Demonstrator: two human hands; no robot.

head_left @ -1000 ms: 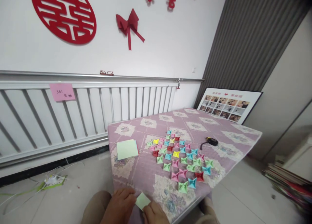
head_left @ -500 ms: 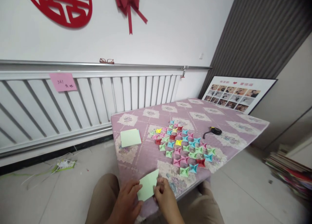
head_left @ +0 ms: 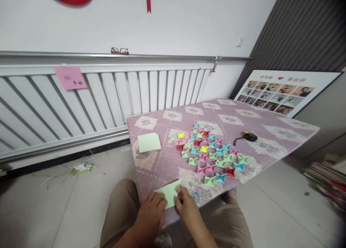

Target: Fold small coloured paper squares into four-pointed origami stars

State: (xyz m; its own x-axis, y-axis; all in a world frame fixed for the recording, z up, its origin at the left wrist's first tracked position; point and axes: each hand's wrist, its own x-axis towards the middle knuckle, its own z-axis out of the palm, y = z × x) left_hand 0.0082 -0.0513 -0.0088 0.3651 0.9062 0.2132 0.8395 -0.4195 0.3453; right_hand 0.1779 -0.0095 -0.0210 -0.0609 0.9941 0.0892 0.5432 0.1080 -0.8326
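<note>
A light green sheet of paper [head_left: 171, 194] lies at the near edge of the table, close in front of me. My left hand [head_left: 151, 212] covers its left part, fingers bent and pressing on it. At the sheet's right edge my right hand [head_left: 186, 204] pinches the paper between thumb and fingers. Beyond it, rows of small folded paper stars [head_left: 204, 149] in pink, green, blue, red and yellow cover the middle of the table. A stack of square paper [head_left: 149, 143] with a pale green sheet on top sits at the left.
A patterned pink cloth covers the table [head_left: 173, 127]. A black tape measure [head_left: 249, 136] lies at its right. Behind stand a white radiator [head_left: 151, 86] and a framed photo board [head_left: 273, 95]. A power strip [head_left: 83, 167] with cables is on the floor.
The view has tilted down and shifted a little left. My left hand has moved further over the paper, its fingers now bent on it. My right hand still pinches the right edge.
</note>
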